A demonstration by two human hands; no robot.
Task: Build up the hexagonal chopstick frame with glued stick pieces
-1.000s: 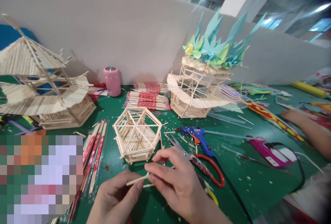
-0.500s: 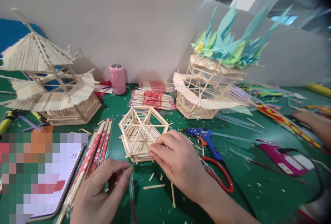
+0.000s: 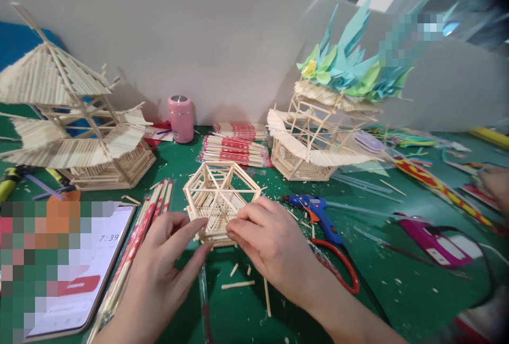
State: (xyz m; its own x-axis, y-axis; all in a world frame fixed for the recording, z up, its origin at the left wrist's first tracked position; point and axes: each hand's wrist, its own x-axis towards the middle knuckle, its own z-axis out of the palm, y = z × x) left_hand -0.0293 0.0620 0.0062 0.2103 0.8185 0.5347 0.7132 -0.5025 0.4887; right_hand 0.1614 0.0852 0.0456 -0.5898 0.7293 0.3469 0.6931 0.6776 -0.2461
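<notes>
A small hexagonal frame of wooden chopsticks (image 3: 190,201), with spokes across its open top, sits on the green table before me. My right hand (image 3: 270,243) pinches its front right edge; the fingers hide the exact spot. My left hand (image 3: 169,259) is at the front left corner, thumb and forefinger apart, the fingertips close to the frame's side. Whether they touch it I cannot tell. Below the frame lie a short cut stick (image 3: 237,284) and some stubs. Beside my right hand are a blue glue gun (image 3: 318,211) and red-handled scissors or pliers (image 3: 350,278).
Two larger stick pavilions stand behind, one with a plain roof (image 3: 51,76), one topped with paper leaves (image 3: 350,68). Between them are a pink flask (image 3: 181,118) and packed chopsticks (image 3: 234,150). A phone (image 3: 95,264) lies left; another person's hand (image 3: 495,185) appears far right.
My left hand has moved up and forward to the frame's front left corner, its thumb and forefinger spreading apart. My right hand stays on the frame. The other person's hand has shifted right.
</notes>
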